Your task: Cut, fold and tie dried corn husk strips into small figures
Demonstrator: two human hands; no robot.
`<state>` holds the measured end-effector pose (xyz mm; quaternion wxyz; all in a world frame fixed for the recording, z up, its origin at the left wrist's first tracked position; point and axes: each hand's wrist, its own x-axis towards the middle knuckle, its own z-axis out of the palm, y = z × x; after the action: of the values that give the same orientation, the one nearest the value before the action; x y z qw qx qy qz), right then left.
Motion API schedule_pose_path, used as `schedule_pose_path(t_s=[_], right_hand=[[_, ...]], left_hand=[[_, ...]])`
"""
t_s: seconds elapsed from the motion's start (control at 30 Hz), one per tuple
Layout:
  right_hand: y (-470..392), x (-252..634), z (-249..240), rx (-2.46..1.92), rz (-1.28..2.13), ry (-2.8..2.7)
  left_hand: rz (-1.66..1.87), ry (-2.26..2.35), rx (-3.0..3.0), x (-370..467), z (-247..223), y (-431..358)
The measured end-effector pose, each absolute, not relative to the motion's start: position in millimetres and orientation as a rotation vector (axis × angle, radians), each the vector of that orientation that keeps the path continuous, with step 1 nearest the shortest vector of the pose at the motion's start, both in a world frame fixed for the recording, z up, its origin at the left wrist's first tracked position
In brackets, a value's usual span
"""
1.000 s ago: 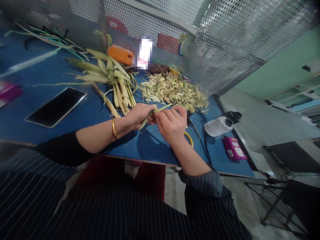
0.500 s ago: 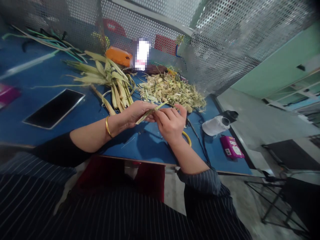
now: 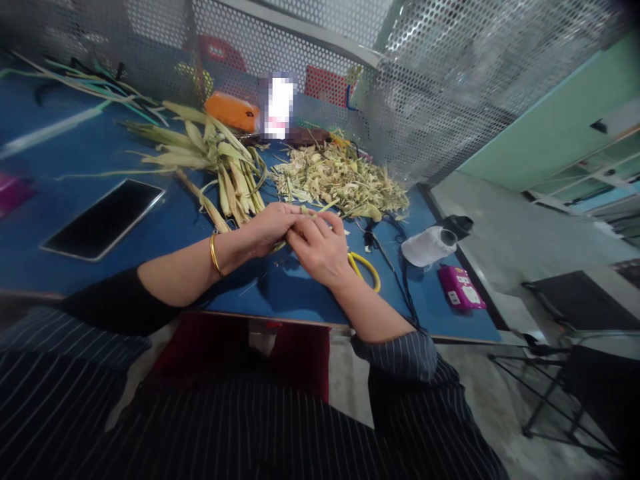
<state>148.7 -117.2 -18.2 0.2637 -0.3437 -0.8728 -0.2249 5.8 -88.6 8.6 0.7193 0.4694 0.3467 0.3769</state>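
Note:
A narrow strip of pale green corn husk (image 3: 327, 207) lies between my hands, mostly covered by the fingers. My left hand (image 3: 270, 228), below a gold bangle (image 3: 216, 255), is closed on the strip from the left. Over it bends my right hand (image 3: 323, 250), its fingers closed on the same strip and touching the left fingertips. Just behind the left hand rests a bundle of corn husks (image 3: 235, 177). A heap of shredded husk pieces (image 3: 340, 177) spreads beyond both hands. Yellow scissor-like handles (image 3: 373, 272) show beside my right wrist.
On the blue table (image 3: 300, 303) lie a black tablet-like device (image 3: 103, 220), a white thread cone (image 3: 427, 247) and a purple packet (image 3: 461, 288). An orange pouch (image 3: 231, 111) and a blurred bright screen (image 3: 280, 107) stand before the perforated metal panel (image 3: 320, 40). Dark cords (image 3: 395, 263) run right of my hand.
My right hand has moved left and folded over the left fingers, covering more of the husk strip. More of the yellow handles shows. The view has shifted slightly.

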Motion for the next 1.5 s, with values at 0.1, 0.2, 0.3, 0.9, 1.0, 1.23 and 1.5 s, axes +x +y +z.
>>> schedule_pose_path(t_s=[0.1,0.2,0.3,0.9,1.0,1.23,1.5], right_hand=[[-117,149,-14,-1.003,-0.435,-2.185],[-112,156,-11,-1.123,-0.106,-1.806],[-103,165,-12,-1.189,0.422,-1.5],[-92,171,-20,-1.188,1.075,-1.201],[-93,180,-17,-1.246,0.597,-1.652],[-104,178,-7,-1.024,-0.318,-2.255],[-99,176,-9,-1.156,0.014,-1.838]], left_hand=[[0.81,0.765,1.031,5,9,-87],[0.782,0.808,1.027,1,9,-80],[0.761,0.8,1.077,-2,7,-75],[0.96,1.004,1.045,-2,0,-68],[1.006,0.971,0.922,-6,-2,-61],[0.974,0.994,1.07,-1,-6,-64],[0.813,0.897,1.424,0,0,-76]])
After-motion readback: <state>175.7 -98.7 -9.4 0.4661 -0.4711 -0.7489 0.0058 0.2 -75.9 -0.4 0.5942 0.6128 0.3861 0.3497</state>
